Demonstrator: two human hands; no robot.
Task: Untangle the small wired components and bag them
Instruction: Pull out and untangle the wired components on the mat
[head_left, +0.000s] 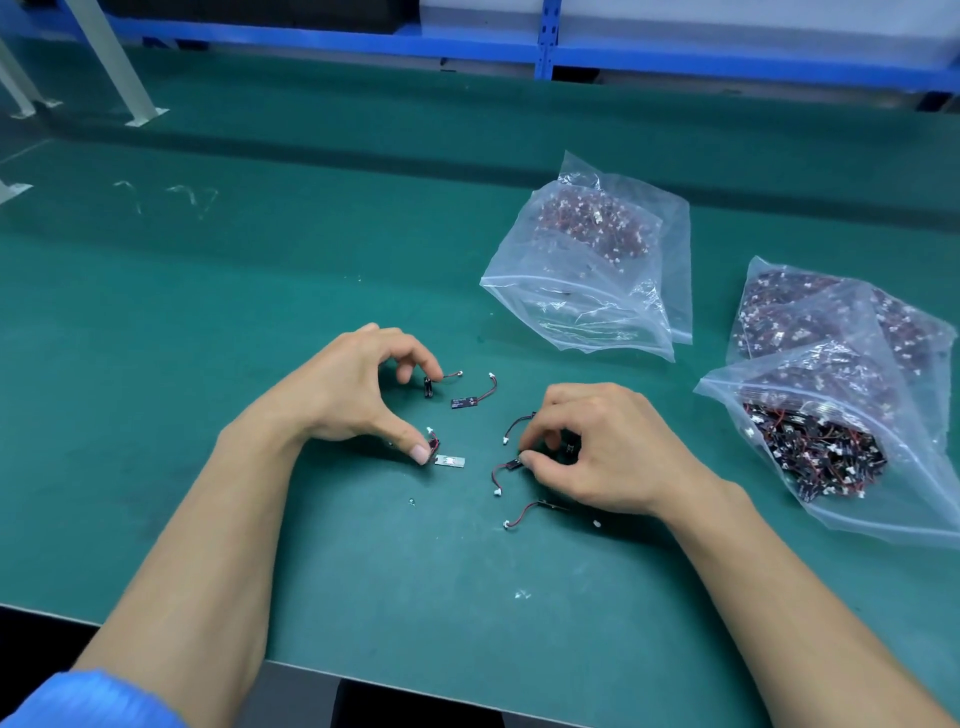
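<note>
**Status.** The flat green table (260, 312) carries all the stock. Three bags lie to your right.

- The far clear plastic bag (587, 270) holds a thin layer of parts.
- The bulging clear plastic bag (841, 322) is packed full.
- The open-mouthed clear plastic bag (831, 452), nearest you, shows a dense tangle of red-and-black leads at its mouth.

Treat the task as early: most stock appears still tangled. Which bag receives the finished parts cannot be told.

**Hands.** Your left hand (353, 389) has its grip spread wide and closed round nothing. The thumb tip presses one part onto the table beside a small silver strip (451, 461), and the curled fingertips touch another. Your right hand (597, 452) has its grip nearly closed, with thumb and forefinger pinching the pinched black board (517, 462). Anything further under the palm is hidden.

**Parts.** About seven small black wired components (470, 400) lie on the table between and just beside your hands. They look mostly separated, and none of this batch is bagged yet.

**Orientation.**

- The free one beyond your hands has its board's long axis running left to right. Its lead leaves the right end and curls away from you to a white plug.
- The nearest loose component (524, 512) has its board to the right. Its lead sweeps left to its plug.
</note>
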